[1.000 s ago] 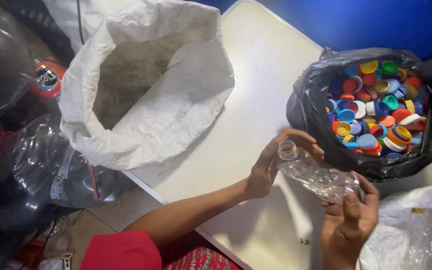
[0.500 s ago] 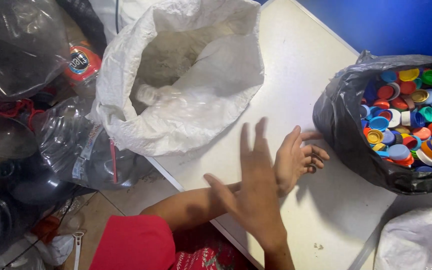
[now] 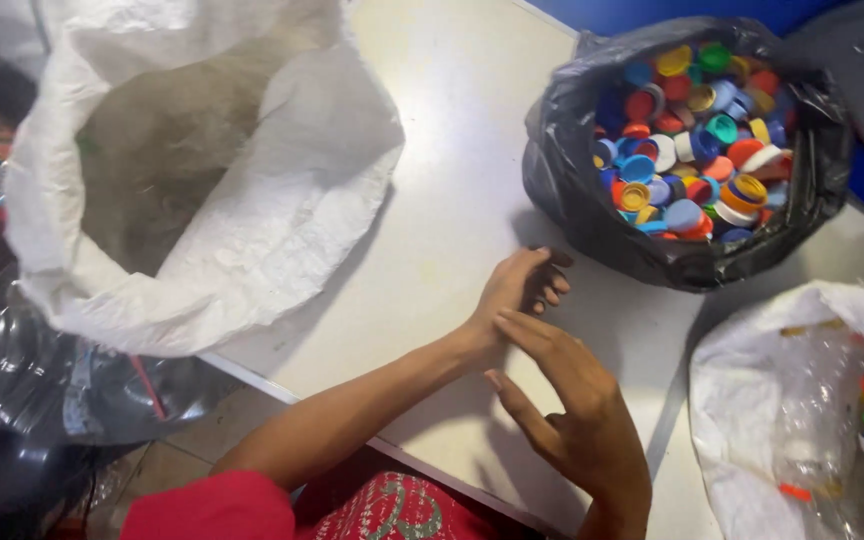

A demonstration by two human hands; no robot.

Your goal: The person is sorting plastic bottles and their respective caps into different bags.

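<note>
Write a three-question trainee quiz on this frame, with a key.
1. True or false: the left hand holds a bottle.
2. What fills the black bag?
3. Which lies nearer the left hand: A, the white sack, or B, the black bag?

Key:
1. False; both it and the right hand are open, with no bottle in their grip.
2. Coloured bottle caps.
3. B.

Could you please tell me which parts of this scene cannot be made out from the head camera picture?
- Left hand: its fingers curl under, so anything held inside is hidden.
- White sack: its depths are in shadow; the contents cannot be told.
- Black bag: only the top layer of caps shows.
- Right hand: the wrist is cut off by the bottom edge.
- Clear bag: cut off at the right edge, contents blurred.
</note>
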